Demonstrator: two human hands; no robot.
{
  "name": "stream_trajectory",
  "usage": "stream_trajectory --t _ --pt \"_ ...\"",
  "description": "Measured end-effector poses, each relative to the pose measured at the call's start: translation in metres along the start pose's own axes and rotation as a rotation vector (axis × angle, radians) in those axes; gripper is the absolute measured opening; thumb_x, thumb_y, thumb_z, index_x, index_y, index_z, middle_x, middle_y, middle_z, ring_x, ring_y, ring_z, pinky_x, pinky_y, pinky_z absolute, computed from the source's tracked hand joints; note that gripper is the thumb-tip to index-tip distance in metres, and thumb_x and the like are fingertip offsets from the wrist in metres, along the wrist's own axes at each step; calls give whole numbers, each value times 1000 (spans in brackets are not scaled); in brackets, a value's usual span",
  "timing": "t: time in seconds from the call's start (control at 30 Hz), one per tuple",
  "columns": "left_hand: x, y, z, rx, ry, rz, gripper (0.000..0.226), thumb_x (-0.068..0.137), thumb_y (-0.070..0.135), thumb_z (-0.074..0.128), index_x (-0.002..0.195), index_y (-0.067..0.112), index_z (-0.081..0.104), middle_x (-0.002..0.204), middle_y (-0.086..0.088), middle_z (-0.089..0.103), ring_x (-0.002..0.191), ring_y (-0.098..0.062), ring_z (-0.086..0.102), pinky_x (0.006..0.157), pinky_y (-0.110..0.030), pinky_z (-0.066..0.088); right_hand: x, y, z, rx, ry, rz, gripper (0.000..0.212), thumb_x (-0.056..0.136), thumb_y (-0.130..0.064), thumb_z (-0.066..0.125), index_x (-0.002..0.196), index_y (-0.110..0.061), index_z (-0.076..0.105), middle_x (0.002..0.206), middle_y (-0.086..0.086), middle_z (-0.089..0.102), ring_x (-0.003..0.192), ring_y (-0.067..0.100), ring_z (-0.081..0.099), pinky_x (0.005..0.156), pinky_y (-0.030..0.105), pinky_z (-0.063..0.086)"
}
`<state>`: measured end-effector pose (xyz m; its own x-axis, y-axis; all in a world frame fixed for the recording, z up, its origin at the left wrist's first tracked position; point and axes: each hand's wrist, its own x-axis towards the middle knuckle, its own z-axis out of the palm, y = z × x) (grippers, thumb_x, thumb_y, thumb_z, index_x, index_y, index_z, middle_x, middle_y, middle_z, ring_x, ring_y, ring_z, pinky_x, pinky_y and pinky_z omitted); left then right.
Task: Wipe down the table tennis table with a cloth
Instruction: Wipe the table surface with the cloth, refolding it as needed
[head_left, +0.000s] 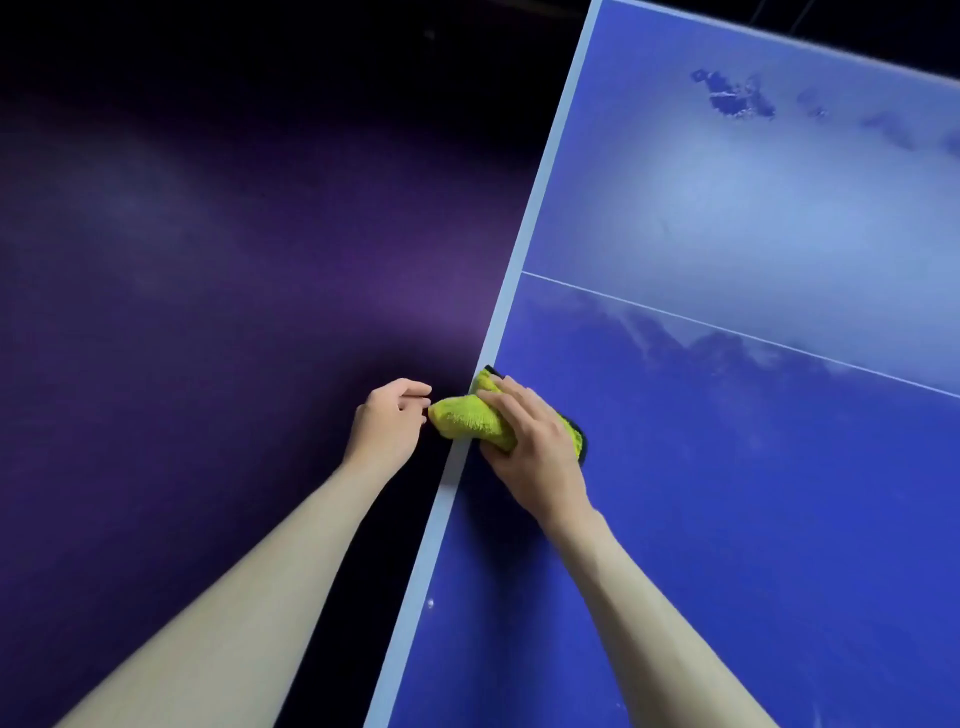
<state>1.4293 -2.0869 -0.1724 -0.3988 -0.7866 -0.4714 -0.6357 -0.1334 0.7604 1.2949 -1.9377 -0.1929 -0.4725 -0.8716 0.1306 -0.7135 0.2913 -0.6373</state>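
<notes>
With the right hand (530, 436) pressing the bunched yellow cloth (470, 421) on the table (727, 519) at its pale left edge, and the left hand (389, 421) loosely curled, empty, just beside it, flatten the cloth and sweep toward the dusty far half

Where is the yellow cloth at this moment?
In the head view, the yellow cloth lies on the table's left edge, overhanging it, under the right hand, beside the left hand.
</notes>
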Motion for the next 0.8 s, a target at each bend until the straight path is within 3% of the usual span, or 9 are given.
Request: stream_trajectory --t 0.1,0.2,0.37,0.57,0.7,0.8 --pt "5 -1 3 -34 -26 3 41 94 7 42 109 30 73 102 12 75 92 -10 72 92 -42 59 76 20 -16 -36 91 127 48 81 -14 75 127 -20 67 134 0 67 121 27 62 103 37 49" --pt "-1 -6 4 -121 -39 -15 38 98 7 41 112 29 70 107 8 74 94 -9 72 91 -42 59 134 33 -24 -75 101 217 42 83 -25 64 125 -21 61 122 -1 67 113 27 61 91 34 45" --pt "-29 -29 -1 -204 -72 -74 33 102 12 44 122 24 67 112 5 73 99 -11 71 88 -36 60 142 38 -15 -125 114 231 46 81 -33 56 125 -20 57 117 0 64 111 29 58 91 38 44" --pt "-52 -49 -15 -95 -66 -102 34 101 12 43 114 30 68 106 9 74 94 -8 71 89 -39 59 61 -10 5 -87 130 273 55 91 -29 72 140 -11 56 140 13 60 125 36 53 106 38 37" --pt "-63 -55 -24 -112 -68 -157 34 97 12 45 99 35 69 98 8 77 91 -15 73 90 -46 59 -49 -61 27 -98 77 214 67 83 -17 78 145 -20 54 161 1 46 147 25 41 123 44 33" --pt "-75 -57 -29 -133 -75 -167 30 96 12 47 98 33 67 104 1 76 95 -18 72 91 -48 59 -144 -104 45 -72 -32 149 68 82 -22 76 146 -25 55 166 -6 37 155 17 31 127 39 24"
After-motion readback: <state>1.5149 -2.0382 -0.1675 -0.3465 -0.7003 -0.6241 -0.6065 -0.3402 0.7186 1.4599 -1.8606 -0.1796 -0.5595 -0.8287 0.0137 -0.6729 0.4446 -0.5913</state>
